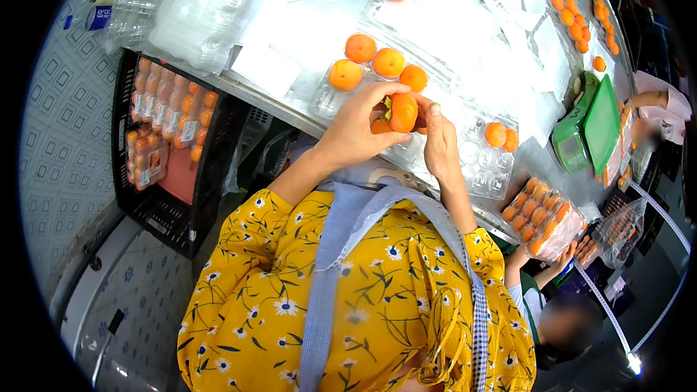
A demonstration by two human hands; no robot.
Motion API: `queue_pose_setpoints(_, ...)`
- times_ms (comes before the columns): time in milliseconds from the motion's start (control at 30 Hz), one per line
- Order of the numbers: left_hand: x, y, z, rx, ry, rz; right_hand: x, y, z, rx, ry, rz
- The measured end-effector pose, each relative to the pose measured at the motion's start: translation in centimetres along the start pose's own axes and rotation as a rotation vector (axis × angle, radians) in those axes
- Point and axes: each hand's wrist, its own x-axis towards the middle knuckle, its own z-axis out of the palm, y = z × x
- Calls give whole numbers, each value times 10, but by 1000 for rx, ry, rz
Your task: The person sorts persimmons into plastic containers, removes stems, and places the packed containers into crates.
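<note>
An orange persimmon (404, 112) with a green calyx is held between my hands above the table edge. My left hand (356, 125) grips it with thumb and fingertips, the calyx facing the palm. The fingers of my right hand (444, 144) curl behind the fruit, partly hidden, and its thumb points up. More orange fruit shows below the held one, partly covered by my hands. Just beyond lies a clear plastic tray (324, 99) holding several persimmons (389, 62). To the right, another clear moulded tray (482, 169) has two persimmons (495, 134) at one corner.
Clear empty packs (201, 11) are stacked at the back left. A black crate (207, 174) of packed fruit stands below the table's left side. On the right are a green scale (577, 130) and a filled pack (539, 212) at a co-worker's hands (563, 261). Papers and loose fruit lie farther back.
</note>
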Motion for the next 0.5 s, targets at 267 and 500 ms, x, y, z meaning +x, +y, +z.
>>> queue_pose_setpoints(267, -15, -8, -17, -53, 81, -104, 0, 4, -7, 40, -92, 76)
queue_pose_setpoints(500, -17, -2, -18, 307, 187, 110, 5, -2, 21, 139, -245, 139)
